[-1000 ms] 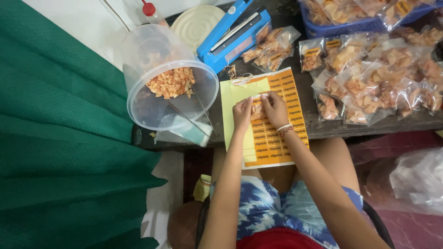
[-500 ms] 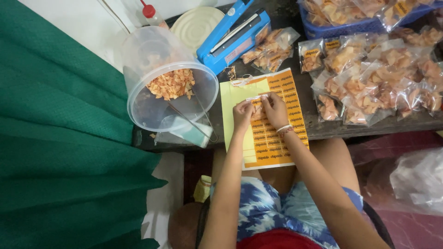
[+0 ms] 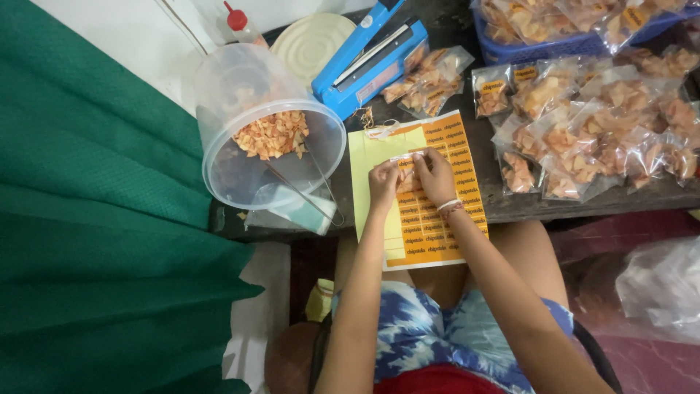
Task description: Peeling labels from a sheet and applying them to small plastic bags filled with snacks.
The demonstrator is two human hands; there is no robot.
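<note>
Two hands meet over sheet (image 3: 430, 219) | small bag (image 3: 405, 175) lies sideways between them | left hand (image 3: 383, 182), right hand (image 3: 435, 176) pinch bag, fingers curled | wrists bent down

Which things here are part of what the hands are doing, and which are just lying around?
In use: left hand, right hand, small snack bag, sticker sheet.
Lying about: tub of chips, blue sealer, tongs, packed bags, red-capped bottle.

Orange-yellow sticker sheet (image 3: 430, 211); blue sealer (image 3: 368, 58); green cloth (image 3: 95, 219); blue-white patterned shorts (image 3: 430, 328).
</note>
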